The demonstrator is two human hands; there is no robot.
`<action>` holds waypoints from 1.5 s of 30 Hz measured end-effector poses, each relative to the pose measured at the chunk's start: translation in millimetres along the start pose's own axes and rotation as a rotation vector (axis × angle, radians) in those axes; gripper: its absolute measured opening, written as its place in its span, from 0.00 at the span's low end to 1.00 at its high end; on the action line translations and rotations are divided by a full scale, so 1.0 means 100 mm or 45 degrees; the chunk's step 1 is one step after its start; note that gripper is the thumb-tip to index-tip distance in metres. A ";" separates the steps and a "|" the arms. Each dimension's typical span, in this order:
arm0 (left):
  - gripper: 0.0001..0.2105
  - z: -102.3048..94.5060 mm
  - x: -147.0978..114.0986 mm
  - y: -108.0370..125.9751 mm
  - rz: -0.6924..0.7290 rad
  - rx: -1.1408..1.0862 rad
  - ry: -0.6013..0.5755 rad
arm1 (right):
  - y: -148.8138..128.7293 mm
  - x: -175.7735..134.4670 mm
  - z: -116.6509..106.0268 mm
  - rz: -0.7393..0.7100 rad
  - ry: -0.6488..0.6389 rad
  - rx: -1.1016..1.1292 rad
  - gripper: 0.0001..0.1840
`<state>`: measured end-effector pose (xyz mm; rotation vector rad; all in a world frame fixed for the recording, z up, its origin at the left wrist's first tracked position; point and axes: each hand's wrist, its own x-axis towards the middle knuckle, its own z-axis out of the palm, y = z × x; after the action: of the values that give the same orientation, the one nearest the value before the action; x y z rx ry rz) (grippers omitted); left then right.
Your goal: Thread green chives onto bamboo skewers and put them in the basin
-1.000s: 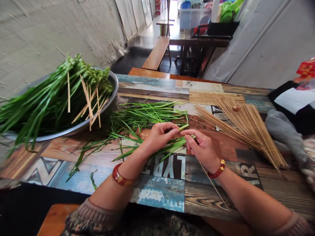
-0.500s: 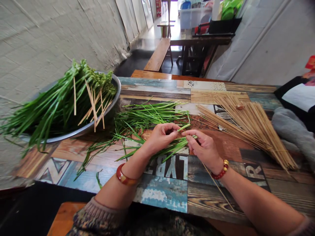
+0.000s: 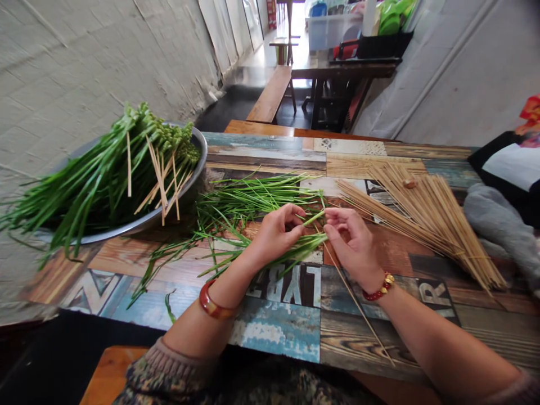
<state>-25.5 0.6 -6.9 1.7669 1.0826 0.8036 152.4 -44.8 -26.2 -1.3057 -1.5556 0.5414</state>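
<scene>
Long green chives run between my two hands over the table. My left hand (image 3: 280, 230) is closed, pinching a chive stalk (image 3: 314, 218) whose pale end points right. Below it, the bunched white ends of several more chives (image 3: 310, 243) reach my right hand (image 3: 352, 244). Its fingertips are curled at the chive ends, the index finger by the upper stalk and the thumb by the lower bunch. A thin bamboo skewer (image 3: 358, 306) slants from the chives under my right hand toward the table's near edge. Loose chives (image 3: 261, 194) lie just beyond my left hand.
A metal basin (image 3: 202, 149) on the left holds skewered chives (image 3: 97, 174), their sticks jutting out. Bamboo skewers (image 3: 447, 225) lie fanned on the right of the patterned table (image 3: 278, 332), beside a grey cloth-like thing (image 3: 491, 216). A bench (image 3: 272, 95) stands beyond.
My right hand has shifted slightly up, its fingers moving from the skewer and lower bunch to the upper stalk's end. The skewer's near end has moved a little left. My left hand stays nearly still.
</scene>
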 end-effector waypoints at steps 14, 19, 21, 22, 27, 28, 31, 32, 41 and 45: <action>0.12 0.05 -0.04 0.06 0.074 -0.055 -0.186 | 0.00 0.06 -0.03 -0.421 -0.151 -0.326 0.07; 0.12 0.06 -0.04 0.03 0.079 -0.093 -0.187 | 0.01 0.06 -0.01 -0.263 -0.022 -0.176 0.09; 0.12 0.05 -0.03 0.02 0.059 -0.109 -0.182 | 0.05 0.08 -0.06 -0.163 0.056 -0.181 0.09; 0.12 0.04 -0.03 0.02 0.051 -0.110 -0.177 | 0.07 0.10 -0.09 -0.108 0.099 -0.177 0.09; 0.10 -0.01 -0.03 0.04 0.044 -0.049 -0.113 | 0.18 0.21 -0.30 0.075 0.211 -0.142 0.08; 0.09 -0.02 -0.03 0.05 0.046 -0.020 -0.089 | 0.19 0.23 -0.35 0.060 0.158 -0.184 0.08; 0.06 -0.04 -0.02 0.07 0.048 0.072 0.006 | 0.22 0.29 -0.47 -0.097 -0.131 -0.393 0.10; 0.06 -0.05 -0.02 0.07 0.045 0.091 0.033 | 0.23 0.30 -0.51 -0.159 -0.207 -0.469 0.12; 0.06 -0.06 0.00 0.05 0.041 0.129 0.062 | 0.06 0.25 -0.51 -0.178 -0.498 -0.692 0.15; 0.06 -0.06 0.00 0.03 0.043 0.149 0.078 | -0.07 0.15 -0.39 -0.173 -0.645 -0.795 0.17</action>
<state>-29.8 2.3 -1.8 1.8730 1.1633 0.8344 184.5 -42.7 1.5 -1.5765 -2.3442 0.3166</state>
